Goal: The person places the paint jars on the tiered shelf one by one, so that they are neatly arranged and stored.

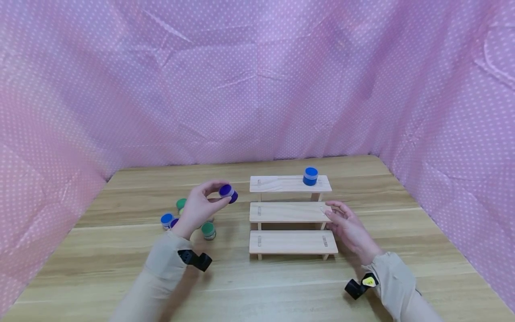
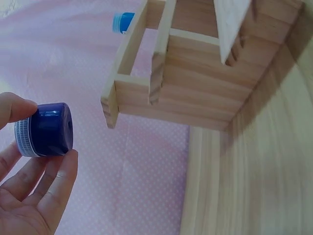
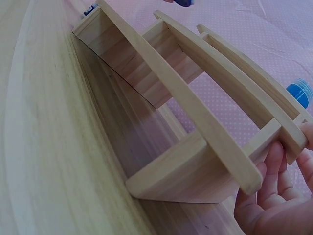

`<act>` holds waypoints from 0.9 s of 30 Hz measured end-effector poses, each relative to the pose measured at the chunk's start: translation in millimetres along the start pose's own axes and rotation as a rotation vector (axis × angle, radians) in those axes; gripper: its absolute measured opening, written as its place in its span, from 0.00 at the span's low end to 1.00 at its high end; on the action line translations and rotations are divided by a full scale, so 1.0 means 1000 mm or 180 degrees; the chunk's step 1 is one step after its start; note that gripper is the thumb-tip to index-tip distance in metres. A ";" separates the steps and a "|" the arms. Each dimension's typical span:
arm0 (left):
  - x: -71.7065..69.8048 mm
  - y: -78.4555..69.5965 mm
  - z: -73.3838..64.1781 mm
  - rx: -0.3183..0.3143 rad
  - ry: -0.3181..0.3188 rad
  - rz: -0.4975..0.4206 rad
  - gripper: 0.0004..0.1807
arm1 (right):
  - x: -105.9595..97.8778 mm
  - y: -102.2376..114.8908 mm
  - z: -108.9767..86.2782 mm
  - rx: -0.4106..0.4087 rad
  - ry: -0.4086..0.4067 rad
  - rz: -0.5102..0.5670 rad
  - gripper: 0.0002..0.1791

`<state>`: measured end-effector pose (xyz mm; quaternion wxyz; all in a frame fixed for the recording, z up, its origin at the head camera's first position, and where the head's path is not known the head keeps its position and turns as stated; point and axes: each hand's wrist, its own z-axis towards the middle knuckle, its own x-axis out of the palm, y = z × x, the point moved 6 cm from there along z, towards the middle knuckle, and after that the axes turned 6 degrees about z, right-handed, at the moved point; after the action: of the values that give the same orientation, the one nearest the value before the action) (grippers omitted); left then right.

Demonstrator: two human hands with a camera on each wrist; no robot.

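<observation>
My left hand (image 1: 198,208) pinches a small dark purple paint jar (image 1: 228,192) between thumb and fingers, lifted above the table. In the left wrist view the jar (image 2: 51,129) lies tilted on its side, its clear ribbed part toward the palm. A three-step wooden display rack (image 1: 290,213) stands in front, to the right of that jar. My right hand (image 1: 351,229) grips the right end of the rack's middle step, thumb on top and fingers beneath. On the top step, toward its right end, sits a blue paint jar (image 1: 310,176).
Several more jars stand on the table to the left, partly behind my left hand and wrist: a blue jar (image 1: 166,220), a green jar (image 1: 208,230) and others. Pink dotted cloth (image 1: 257,89) hangs around the back and sides of the wooden table (image 1: 257,286).
</observation>
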<state>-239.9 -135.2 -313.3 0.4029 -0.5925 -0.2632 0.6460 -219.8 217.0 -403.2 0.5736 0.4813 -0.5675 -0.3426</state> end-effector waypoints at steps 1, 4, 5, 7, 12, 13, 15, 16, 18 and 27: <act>0.002 -0.002 0.002 0.0039 -0.0012 -0.0014 0.23 | 0.000 0.000 0.000 -0.0002 -0.0004 -0.0001 0.11; 0.007 -0.007 0.008 0.0127 -0.0045 -0.0062 0.23 | 0.000 -0.001 0.000 -0.0024 -0.0002 0.0020 0.11; 0.009 -0.009 0.009 0.0157 -0.0051 -0.0083 0.22 | 0.000 -0.001 0.000 -0.0031 0.0000 0.0026 0.11; 0.014 -0.012 0.013 0.0205 -0.0051 -0.0162 0.22 | 0.000 -0.001 0.000 -0.0046 0.0007 0.0043 0.10; 0.024 -0.019 0.020 0.0290 -0.0072 -0.0397 0.22 | 0.000 -0.001 0.000 -0.0037 0.0029 0.0033 0.11; 0.026 -0.019 0.022 0.0279 -0.0079 -0.0443 0.22 | 0.000 -0.001 0.001 -0.0032 0.0035 0.0029 0.11; 0.031 -0.021 0.024 0.0244 -0.0090 -0.0517 0.22 | 0.000 0.000 0.001 -0.0022 0.0033 0.0013 0.11; 0.034 -0.022 0.026 0.0229 -0.0093 -0.0557 0.21 | 0.000 0.000 0.001 -0.0022 0.0027 0.0007 0.11; 0.041 -0.025 0.029 0.0186 -0.0104 -0.0591 0.21 | 0.000 0.000 0.001 -0.0031 0.0014 0.0006 0.11; 0.069 -0.042 0.043 0.0210 -0.0038 -0.0790 0.19 | 0.000 0.000 0.000 0.0002 0.0017 -0.0005 0.11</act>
<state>-271.4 -49.6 -310.0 0.4974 -0.5380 -0.3156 0.6029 -220.1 217.1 -403.1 0.5747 0.4828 -0.5657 -0.3415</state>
